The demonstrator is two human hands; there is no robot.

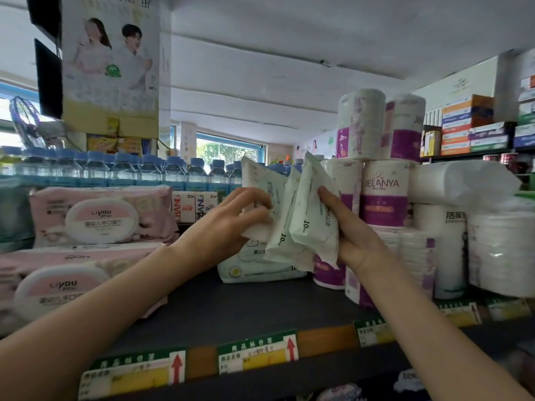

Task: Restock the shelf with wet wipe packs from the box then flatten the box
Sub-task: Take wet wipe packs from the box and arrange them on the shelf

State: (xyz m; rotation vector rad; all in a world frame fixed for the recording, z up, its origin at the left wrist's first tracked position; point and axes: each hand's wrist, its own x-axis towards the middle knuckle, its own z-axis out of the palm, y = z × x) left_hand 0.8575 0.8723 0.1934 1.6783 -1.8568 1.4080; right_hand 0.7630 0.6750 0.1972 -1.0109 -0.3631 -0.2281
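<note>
Dark shelf [260, 311] holds wipe packs [307, 221], tissue rolls [385, 192], bottled water [173, 172].

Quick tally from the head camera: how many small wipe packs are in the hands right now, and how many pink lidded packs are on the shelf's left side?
Small wipe packs held between the hands: 3
Pink lidded packs: 2
Total: 5

Both bare forearms reach forward and up. The left hand [231, 215] has curled fingers; the right hand [351, 233] has straighter fingers.
</note>
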